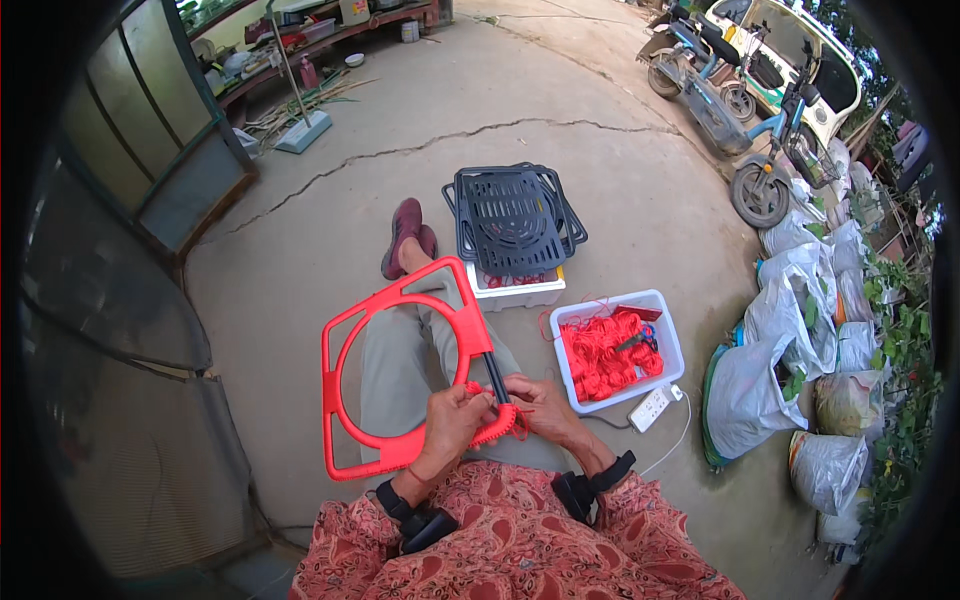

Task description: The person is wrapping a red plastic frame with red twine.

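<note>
A flat frame (343, 352) with a round ring inside rests over my lap. It is almost wholly red, as if wrapped in red cord, but a short black bar (495, 377) shows at its right side. My left hand (455, 425) is closed on the frame's near right corner, thumb and fingers pinched by the black bar. Just right of that corner, my right hand (547, 408) is closed too, its fingers bent against the bar. A loop of red cord (520, 428) hangs between the hands. What the right fingertips pinch is mostly hidden.
Right of my knees stands a white bin (672, 345) with red cord bundles (605, 362) and scissors (637, 338). A power strip (655, 407) lies beside it. Black frames (510, 220) are stacked on a white box (517, 292). Sacks (755, 395) and a scooter (740, 130) line the right.
</note>
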Demonstrator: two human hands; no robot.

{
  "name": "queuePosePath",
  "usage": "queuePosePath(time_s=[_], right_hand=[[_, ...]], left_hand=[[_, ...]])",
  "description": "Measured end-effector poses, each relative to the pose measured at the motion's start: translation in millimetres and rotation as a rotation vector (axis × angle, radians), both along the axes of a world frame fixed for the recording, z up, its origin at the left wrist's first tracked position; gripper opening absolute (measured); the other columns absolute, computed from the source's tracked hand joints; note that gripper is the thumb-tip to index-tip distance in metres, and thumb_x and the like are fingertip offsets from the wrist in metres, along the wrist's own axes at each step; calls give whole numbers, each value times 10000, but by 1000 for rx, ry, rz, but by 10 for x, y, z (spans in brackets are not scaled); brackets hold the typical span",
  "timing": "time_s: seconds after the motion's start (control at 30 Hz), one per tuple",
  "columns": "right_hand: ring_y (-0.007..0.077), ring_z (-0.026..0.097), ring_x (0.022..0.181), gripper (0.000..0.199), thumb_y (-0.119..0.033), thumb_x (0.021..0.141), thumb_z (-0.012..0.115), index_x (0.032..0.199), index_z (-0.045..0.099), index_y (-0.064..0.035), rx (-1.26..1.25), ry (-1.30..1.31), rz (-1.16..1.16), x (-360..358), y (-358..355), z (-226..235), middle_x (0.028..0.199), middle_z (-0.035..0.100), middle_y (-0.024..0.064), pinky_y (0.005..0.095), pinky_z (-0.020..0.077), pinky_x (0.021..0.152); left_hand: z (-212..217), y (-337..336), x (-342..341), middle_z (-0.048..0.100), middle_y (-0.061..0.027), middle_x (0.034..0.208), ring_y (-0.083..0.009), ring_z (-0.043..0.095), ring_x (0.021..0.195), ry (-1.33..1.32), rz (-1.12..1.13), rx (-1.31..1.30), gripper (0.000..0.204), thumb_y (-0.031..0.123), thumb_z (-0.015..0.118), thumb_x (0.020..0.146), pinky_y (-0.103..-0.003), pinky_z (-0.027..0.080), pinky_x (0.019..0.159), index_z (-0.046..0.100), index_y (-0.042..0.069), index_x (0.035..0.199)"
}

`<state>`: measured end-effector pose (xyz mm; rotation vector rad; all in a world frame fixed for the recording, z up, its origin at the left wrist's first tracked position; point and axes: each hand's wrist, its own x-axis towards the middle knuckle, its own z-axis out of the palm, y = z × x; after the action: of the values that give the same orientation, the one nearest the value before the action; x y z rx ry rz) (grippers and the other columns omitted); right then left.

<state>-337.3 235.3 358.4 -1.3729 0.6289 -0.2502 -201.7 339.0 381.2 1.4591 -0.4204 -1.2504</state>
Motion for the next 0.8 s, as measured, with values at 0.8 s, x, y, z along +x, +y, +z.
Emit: queuePosePath(time_s=[0.8], right_hand=[[35, 495, 614, 152, -103, 883, 579, 983, 631, -1, -273, 85, -267, -100, -255, 293, 683, 575, -17, 201, 418, 541]], left_hand=[[-204, 102, -54, 617, -74, 657, -130, 576, 436, 1, -1, -42, 177, 152, 583, 885, -217, 385, 313, 557, -21, 914]])
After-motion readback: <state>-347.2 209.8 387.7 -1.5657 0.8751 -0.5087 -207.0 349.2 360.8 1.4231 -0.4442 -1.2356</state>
